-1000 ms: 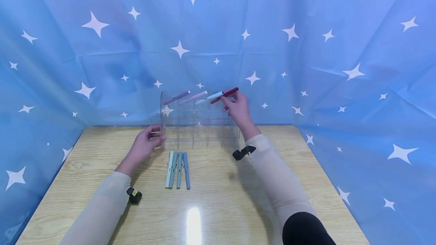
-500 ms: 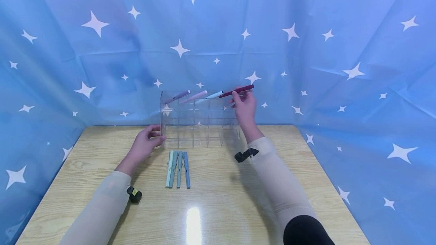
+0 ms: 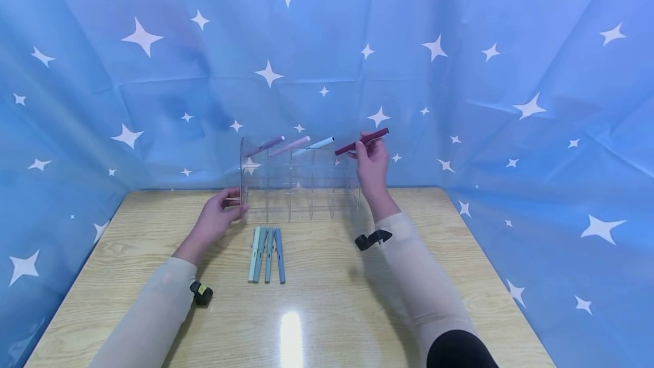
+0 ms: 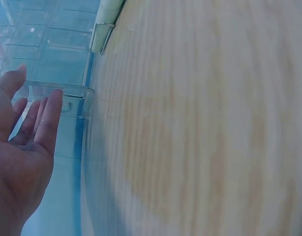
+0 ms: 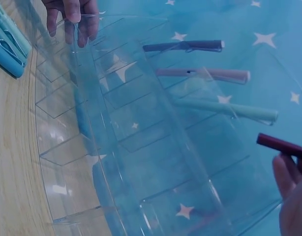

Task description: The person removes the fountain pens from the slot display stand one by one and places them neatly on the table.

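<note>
A transparent pen rack (image 3: 301,209) with divided compartments stands at the back of the table. My left hand (image 3: 219,214) rests against its left side, thumb at the front edge and fingers fairly straight along the side panel. Between thumb and fingers, my right hand (image 3: 373,161) pinches a dark red pen (image 3: 379,134) over the rack's upper right end, tilted with its right end higher. Purple (image 3: 268,145), pink (image 3: 291,146) and pale blue (image 3: 315,145) pens lean in the top row. The right wrist view shows the red pen (image 5: 279,144) apart from these three.
Several green and blue pens (image 3: 268,254) lie side by side on the wooden table (image 3: 327,305), in front of the rack. A blue curtain with white stars (image 3: 327,44) hangs close behind and on both sides.
My right hand has moved right with the red pen, away from the pale blue pen, and the red pen now tilts a little more. My left hand and the other pens stay put.
</note>
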{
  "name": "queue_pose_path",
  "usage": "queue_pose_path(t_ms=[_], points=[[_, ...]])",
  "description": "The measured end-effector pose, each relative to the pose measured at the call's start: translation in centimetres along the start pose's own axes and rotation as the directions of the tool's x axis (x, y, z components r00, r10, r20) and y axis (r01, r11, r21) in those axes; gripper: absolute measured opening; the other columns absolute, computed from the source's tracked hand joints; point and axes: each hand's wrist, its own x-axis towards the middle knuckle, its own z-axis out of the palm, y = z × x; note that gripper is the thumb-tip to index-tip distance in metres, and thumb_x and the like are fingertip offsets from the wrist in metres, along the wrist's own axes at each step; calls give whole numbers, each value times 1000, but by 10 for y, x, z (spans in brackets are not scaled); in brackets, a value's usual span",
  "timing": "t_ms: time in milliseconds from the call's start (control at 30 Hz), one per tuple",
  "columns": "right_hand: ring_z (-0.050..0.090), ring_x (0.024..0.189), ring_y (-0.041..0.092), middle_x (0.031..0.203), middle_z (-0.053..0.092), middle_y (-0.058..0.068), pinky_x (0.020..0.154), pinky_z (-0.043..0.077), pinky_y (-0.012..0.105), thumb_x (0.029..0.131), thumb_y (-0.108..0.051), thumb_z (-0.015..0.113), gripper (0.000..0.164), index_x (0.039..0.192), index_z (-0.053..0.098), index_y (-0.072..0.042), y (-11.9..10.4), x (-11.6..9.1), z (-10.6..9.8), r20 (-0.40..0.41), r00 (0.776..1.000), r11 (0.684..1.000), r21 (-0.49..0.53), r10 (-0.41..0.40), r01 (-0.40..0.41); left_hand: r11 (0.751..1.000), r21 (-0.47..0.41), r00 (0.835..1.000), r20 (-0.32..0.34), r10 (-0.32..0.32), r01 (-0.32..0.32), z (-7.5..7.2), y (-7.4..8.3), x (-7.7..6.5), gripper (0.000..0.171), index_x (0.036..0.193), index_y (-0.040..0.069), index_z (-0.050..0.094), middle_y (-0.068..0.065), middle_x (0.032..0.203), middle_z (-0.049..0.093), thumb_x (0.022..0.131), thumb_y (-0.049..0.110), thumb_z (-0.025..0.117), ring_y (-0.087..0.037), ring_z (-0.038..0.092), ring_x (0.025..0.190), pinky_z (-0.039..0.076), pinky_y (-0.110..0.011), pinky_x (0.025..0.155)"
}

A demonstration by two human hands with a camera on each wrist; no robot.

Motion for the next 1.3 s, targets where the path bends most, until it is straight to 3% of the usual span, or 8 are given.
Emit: queue_pose_path(t_ms=[133,467,567,633,733,867,1033,1300], points=[[58,135,57,147,51,42,104,64,39,116,0,51,39,153,46,11,-3,-6,1,61,997,999,18,42,-43,1000,-5,1000,1,-1,1,0,0,-1,60,162,0,47,-28,153,56,109,14,73,-43,56,143,64,-37,100],[72,106,22,116,62,14,97,66,39,118,-6,50,44,161,46,4,-2,-19,1,134,987,995,-52,88,-82,1000,-3,1000,-1,4,-4,1,-1,0,58,161,-1,48,-30,153,55,110,12,72,-44,56,143,64,-34,100],[72,103,22,115,62,14,95,67,39,117,-5,51,43,160,48,2,-2,-23,1,150,985,995,-51,89,-82,1000,3,1000,-2,4,-4,0,-1,0,58,161,-1,48,-30,153,56,110,13,72,-44,56,143,64,-34,99],[72,107,35,114,61,17,94,67,39,117,-4,51,43,160,49,1,-2,-26,1,166,982,996,-46,86,-80,1000,3,1000,-1,2,-2,0,-1,0,58,161,-1,48,-30,154,55,110,12,72,-44,55,143,64,-33,99],[71,109,38,112,61,15,93,67,39,116,-4,54,42,157,50,0,-3,-30,0,188,978,995,-52,90,-82,1000,-5,1000,0,4,-4,0,-1,-1,58,161,-1,47,-30,153,56,110,12,72,-44,56,143,65,-33,98],[69,98,24,109,60,10,88,69,40,113,-3,61,63,170,35,-12,-3,-35,-2,207,973,993,-69,105,-92,999,-29,1000,8,14,-14,1,-2,0,61,162,-2,46,-31,153,55,110,13,73,-44,56,142,65,-36,99],[61,83,24,106,58,10,85,69,40,109,0,68,88,177,22,-34,-2,-43,-5,241,965,993,-74,106,-91,999,-38,1000,9,17,-16,0,-2,-1,63,162,-1,46,-29,153,55,109,16,75,-44,56,142,65,-38,101],[65,79,19,106,55,9,82,70,45,102,12,67,85,169,35,-30,-2,-58,-6,306,937,985,-50,170,-163,1000,-20,1000,2,23,-23,-1,-4,1,61,161,0,48,-28,151,58,108,16,76,-43,56,141,65,-30,96]])
